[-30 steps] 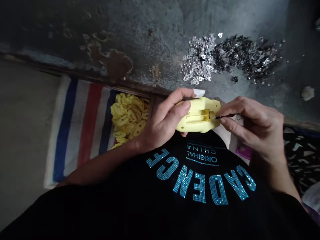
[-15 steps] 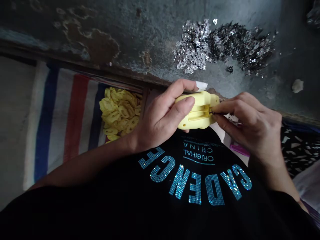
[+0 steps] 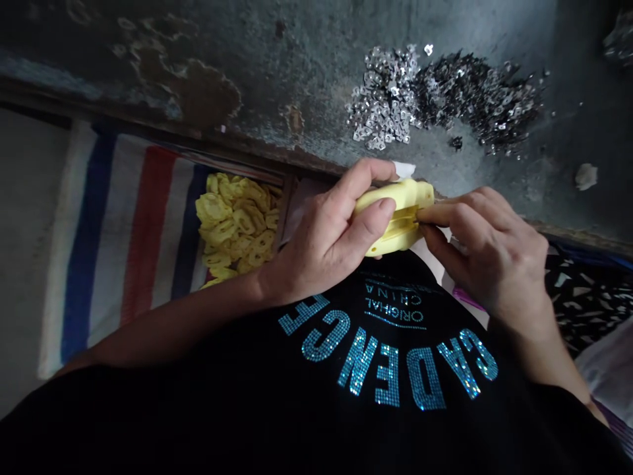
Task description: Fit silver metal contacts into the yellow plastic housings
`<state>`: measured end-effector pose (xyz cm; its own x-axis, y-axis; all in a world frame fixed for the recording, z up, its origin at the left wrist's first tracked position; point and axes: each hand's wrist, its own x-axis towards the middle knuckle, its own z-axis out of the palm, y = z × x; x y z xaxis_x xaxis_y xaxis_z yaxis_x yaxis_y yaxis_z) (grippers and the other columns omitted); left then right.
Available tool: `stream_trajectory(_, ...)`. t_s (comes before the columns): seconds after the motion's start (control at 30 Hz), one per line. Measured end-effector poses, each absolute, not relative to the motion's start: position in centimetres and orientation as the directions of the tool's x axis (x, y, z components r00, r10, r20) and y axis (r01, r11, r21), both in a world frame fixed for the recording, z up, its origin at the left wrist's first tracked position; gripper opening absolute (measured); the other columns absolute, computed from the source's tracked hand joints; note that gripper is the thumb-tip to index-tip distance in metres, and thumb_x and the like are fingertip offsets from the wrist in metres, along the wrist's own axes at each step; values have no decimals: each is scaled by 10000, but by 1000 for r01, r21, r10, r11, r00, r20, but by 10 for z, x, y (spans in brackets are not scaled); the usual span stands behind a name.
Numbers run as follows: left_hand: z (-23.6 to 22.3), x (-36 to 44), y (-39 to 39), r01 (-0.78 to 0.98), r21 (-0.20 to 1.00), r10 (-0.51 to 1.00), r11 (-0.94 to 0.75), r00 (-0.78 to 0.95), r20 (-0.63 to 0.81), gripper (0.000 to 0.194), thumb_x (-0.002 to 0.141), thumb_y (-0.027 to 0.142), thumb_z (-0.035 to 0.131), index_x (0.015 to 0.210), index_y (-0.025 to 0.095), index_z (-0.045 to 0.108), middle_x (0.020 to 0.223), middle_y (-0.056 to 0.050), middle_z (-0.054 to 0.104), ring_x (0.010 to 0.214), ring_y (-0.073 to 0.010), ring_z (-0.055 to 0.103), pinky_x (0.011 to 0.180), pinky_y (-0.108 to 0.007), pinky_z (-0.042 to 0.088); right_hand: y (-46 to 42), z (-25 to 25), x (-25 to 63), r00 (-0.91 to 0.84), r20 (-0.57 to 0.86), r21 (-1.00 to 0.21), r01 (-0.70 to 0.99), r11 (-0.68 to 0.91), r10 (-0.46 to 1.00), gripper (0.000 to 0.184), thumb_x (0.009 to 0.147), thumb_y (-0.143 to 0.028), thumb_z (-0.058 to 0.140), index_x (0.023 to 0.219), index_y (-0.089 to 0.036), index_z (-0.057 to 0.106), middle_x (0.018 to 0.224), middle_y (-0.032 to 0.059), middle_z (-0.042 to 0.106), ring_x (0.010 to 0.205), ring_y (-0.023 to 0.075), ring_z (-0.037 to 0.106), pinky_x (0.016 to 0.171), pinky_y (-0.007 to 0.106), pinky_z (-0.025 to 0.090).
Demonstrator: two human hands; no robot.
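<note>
My left hand (image 3: 341,227) is wrapped round a yellow plastic casing (image 3: 403,247), thumb lying over its open recessed side and a white wrap on one fingertip. The casing is held tilted in front of my chest, near the bench edge. At its right end, the thumb and forefinger of my right hand (image 3: 487,241) pinch a small metal piece against the end of the recess. The fingertips hide most of that piece. Beyond the hands, a heap of small shiny metal pieces (image 3: 388,99) lies on the bench.
The worn dark metal bench (image 3: 306,66) runs across the top, its edge just past my hands. A darker metal heap (image 3: 475,95) adjoins the shiny one. At lower left, several yellow casings (image 3: 237,221) are piled by a striped woven sheet (image 3: 143,244). A whitish lump (image 3: 586,176) sits at right.
The casing has tilted a little, and my left hand has shifted slightly right with it. My right fingertips stay at the recess end, and the metal piece is now more hidden.
</note>
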<state>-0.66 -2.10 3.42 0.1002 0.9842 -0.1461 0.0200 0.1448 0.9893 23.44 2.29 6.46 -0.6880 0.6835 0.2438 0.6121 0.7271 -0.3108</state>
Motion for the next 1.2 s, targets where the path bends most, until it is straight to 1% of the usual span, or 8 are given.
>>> stream_trajectory(0.17, 32, -3, -19, -29, 988, 985, 149, 95, -146, 463, 1144, 538, 681, 1465, 207, 717, 1077, -60, 780, 870, -252, 778, 693, -327, 633, 20, 62, 230, -686, 269, -282, 616, 736, 677, 150, 1102, -168, 682, 1139, -286, 766, 951, 42, 822, 841, 245, 731, 749, 415, 604)
stream_trajectory(0.4, 27, -3, -16, -79, 984, 984, 161, 91, -154, 396, 1146, 536, 682, 1412, 246, 728, 1073, -30, 807, 746, -201, 788, 576, -272, 632, 11, 55, 237, -567, 349, -424, 615, 665, 746, 293, 1065, -153, 731, 1272, -351, 795, 1071, 31, 873, 927, 285, 808, 845, 477, 666)
stream_trajectory(0.57, 25, -5, -16, -59, 984, 982, 165, 104, -159, 430, 1160, 558, 650, 1442, 236, 694, 1109, -44, 820, 698, -192, 788, 556, -282, 635, 5, 49, 241, -527, 395, -430, 618, 658, 753, 341, 1057, -124, 739, 1298, -359, 794, 1170, 43, 877, 961, 275, 813, 865, 473, 673)
stream_trajectory(0.7, 28, -5, -18, 85, 996, 992, 32, 120, -42, 453, 1183, 549, 592, 1481, 216, 669, 1229, -71, 837, 904, -253, 830, 767, -367, 706, 14, 38, 243, -411, 347, -569, 622, 538, 843, 272, 1047, -266, 806, 1311, -331, 797, 1232, 86, 833, 1052, 297, 800, 855, 466, 674)
stream_trajectory(0.83, 37, -1, -17, 262, 948, 971, -182, 203, 131, 393, 1175, 408, 587, 1493, 194, 675, 1425, -107, 829, 1212, -315, 826, 1063, -454, 681, 31, 20, 249, -387, 183, -804, 470, 364, 904, 539, 981, -508, 888, 1454, -307, 724, 1355, 102, 790, 1081, 286, 803, 819, 417, 682)
stream_trajectory(0.97, 45, 8, -14, 271, 928, 943, -255, 281, 177, 362, 1131, 300, 633, 1481, 229, 686, 1557, -83, 774, 1402, -333, 772, 1244, -482, 612, 42, 8, 251, -399, 138, -860, 406, 309, 907, 599, 970, -555, 878, 1475, -294, 690, 1400, 101, 767, 1105, 256, 791, 834, 380, 677)
stream_trajectory(1.1, 46, 11, -13, 237, 947, 928, -216, 353, 123, 514, 1067, 291, 749, 1568, 229, 651, 1587, -117, 738, 1413, -366, 752, 1276, -531, 596, 40, 1, 252, -374, 193, -871, 361, 334, 907, 599, 961, -487, 850, 1493, -282, 668, 1416, 104, 739, 1124, 250, 777, 875, 387, 687)
stream_trajectory(1.2, 42, 7, -13, 152, 986, 909, -64, 417, -6, 833, 966, 380, 926, 1706, 296, 552, 1507, -119, 733, 1310, -345, 771, 1147, -510, 694, 33, -5, 253, -315, 274, -867, 328, 376, 909, 590, 968, -444, 810, 1518, -303, 651, 1405, 105, 729, 1161, 276, 768, 927, 438, 705)
